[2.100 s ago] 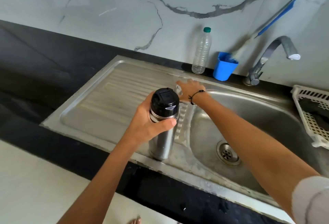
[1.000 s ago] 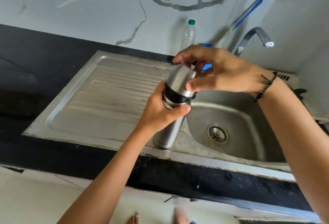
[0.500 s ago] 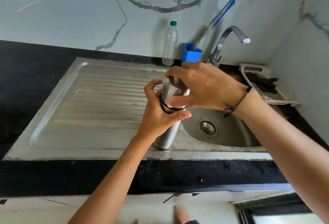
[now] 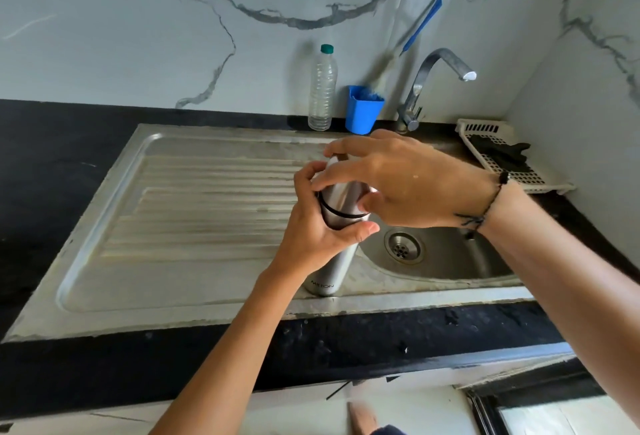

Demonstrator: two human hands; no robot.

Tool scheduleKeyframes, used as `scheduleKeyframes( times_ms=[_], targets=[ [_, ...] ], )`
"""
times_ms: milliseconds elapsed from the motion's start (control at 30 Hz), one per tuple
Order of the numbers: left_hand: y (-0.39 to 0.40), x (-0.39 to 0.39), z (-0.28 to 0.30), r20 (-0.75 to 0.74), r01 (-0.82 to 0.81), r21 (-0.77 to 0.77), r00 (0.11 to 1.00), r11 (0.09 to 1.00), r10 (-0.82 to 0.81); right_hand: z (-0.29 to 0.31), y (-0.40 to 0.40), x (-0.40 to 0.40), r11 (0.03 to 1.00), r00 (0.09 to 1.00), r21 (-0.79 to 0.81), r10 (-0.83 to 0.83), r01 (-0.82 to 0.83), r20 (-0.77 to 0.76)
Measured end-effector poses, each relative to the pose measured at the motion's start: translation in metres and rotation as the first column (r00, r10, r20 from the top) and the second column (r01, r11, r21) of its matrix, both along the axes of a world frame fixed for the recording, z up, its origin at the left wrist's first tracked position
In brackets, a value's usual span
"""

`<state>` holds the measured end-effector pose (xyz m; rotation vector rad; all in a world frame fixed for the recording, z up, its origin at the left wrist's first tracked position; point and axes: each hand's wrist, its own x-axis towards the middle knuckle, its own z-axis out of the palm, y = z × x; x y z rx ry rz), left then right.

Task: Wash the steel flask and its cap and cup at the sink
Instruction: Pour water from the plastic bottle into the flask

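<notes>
- While your left hand (image 4: 313,234) wraps the upper body of the steel flask (image 4: 332,268), thumb curled across the front just below the black seam ring, the flask stands with its base on the sink (image 4: 207,310) deck, at the near edge, just left of the basin.
- The flask's long axis runs nearly upright, tilted a little so the top leans away from you and to the right; the base, with its printed lettering, points down toward the near rim.
- Your right hand (image 4: 405,185) covers the steel cup (image 4: 346,195) seated on the flask's top, fingers curled over its far side and the thumb pressed against its right wall, pinching it from above.
- The flask is a slim cylinder of brushed steel with a soft sheen; the cup matches it, and a thin black band marks the joint between them.
- The sink is dull stainless steel, its drainboard ribbed with long grooves to the left of the flask, and the round drain sits in the basin just right of it.
- Behind the sink stand a clear ribbed plastic bottle (image 4: 322,88), a blue plastic cup (image 4: 363,111) and a curved metal tap (image 4: 433,85).
- A white perforated basket (image 4: 485,157) lies at the sink's far right.
</notes>
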<state>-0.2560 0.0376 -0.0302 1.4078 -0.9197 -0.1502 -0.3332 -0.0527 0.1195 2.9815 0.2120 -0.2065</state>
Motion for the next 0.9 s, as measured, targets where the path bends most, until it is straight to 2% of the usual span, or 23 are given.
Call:
scheduleKeyframes(
  times_ms=[67, 133, 200, 267, 300, 333, 400, 467, 500, 567, 667, 733, 833, 900],
  targets=[
    [0.000, 0.000, 0.001, -0.027, -0.009, 0.021, 1.000, 1.000, 0.009, -0.004, 0.005, 0.004, 0.995, 0.992, -0.095, -0.022, 0.034, 0.128],
    [0.000, -0.002, 0.001, -0.045, -0.014, 0.027, 0.999, 1.000, 0.015, -0.006, 0.010, 0.008, 0.977, 0.967, -0.134, -0.137, 0.169, 0.217],
    [0.000, -0.004, 0.000, -0.044, -0.024, 0.034, 0.999, 0.999, 0.025, -0.007, 0.009, 0.008, 0.942, 0.934, -0.185, -0.223, 0.280, 0.278],
    [0.001, -0.004, 0.001, -0.051, -0.033, 0.053, 0.998, 0.998, 0.035, -0.005, -0.001, 0.005, 0.937, 0.917, -0.174, -0.236, 0.302, 0.323],
    [0.001, -0.003, 0.002, -0.062, -0.029, 0.055, 0.998, 0.998, 0.033, -0.002, -0.008, 0.002, 0.957, 0.927, -0.101, -0.230, 0.270, 0.295],
    [0.001, -0.002, 0.002, -0.077, -0.024, 0.051, 0.997, 0.998, 0.028, 0.002, -0.014, 0.001, 0.979, 0.962, -0.004, -0.199, 0.203, 0.189],
    [0.001, -0.001, 0.003, -0.087, -0.020, 0.045, 0.996, 0.999, 0.024, 0.006, -0.020, 0.001, 0.974, 1.000, 0.225, -0.021, 0.020, 0.004],
    [0.000, -0.001, 0.001, -0.061, -0.018, 0.027, 0.998, 0.999, 0.020, -0.001, -0.025, 0.005, 0.933, 0.994, 0.346, 0.106, -0.100, 0.000],
    [0.000, -0.001, 0.001, -0.055, -0.019, 0.022, 0.998, 1.000, 0.021, -0.007, -0.027, 0.007, 0.930, 0.991, 0.345, 0.114, -0.130, 0.068],
    [0.000, -0.002, 0.002, -0.071, -0.034, 0.026, 0.997, 0.999, 0.036, -0.016, -0.027, 0.011, 0.965, 0.973, 0.215, 0.104, -0.149, 0.208],
    [0.000, -0.004, 0.002, -0.081, -0.047, 0.041, 0.995, 0.998, 0.050, -0.033, -0.018, 0.012, 0.997, 0.898, -0.006, 0.073, -0.079, 0.434],
    [0.000, -0.005, 0.002, -0.076, -0.054, 0.041, 0.995, 0.998, 0.057, -0.039, -0.012, 0.012, 0.996, 0.840, -0.084, 0.039, 0.008, 0.541],
    [-0.001, -0.005, 0.002, -0.078, -0.050, 0.038, 0.996, 0.998, 0.053, -0.041, -0.016, 0.008, 0.992, 0.839, -0.094, -0.016, 0.080, 0.544],
    [0.000, -0.004, 0.003, -0.073, -0.043, 0.047, 0.996, 0.998, 0.047, -0.034, -0.029, 0.008, 0.998, 0.883, -0.024, 0.065, -0.061, 0.464]
  ],
)
